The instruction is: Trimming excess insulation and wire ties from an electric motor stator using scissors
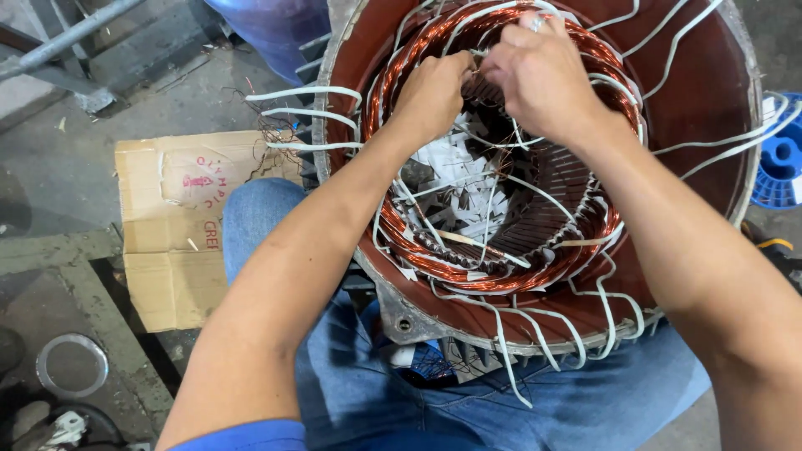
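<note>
Stator bore open centre; white leads across rim.

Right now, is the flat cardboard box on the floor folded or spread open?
Spread open: the cardboard box lies flat on the floor, flaps unfolded, with creases showing.

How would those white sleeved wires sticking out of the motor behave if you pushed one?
The white sleeved wires would probably bend and spring back somewhat: they arc freely from the copper windings and hold curved shapes unsupported. They look thin, so likely light. Tugging hard might disturb the coils, since both hands work them carefully.
</note>
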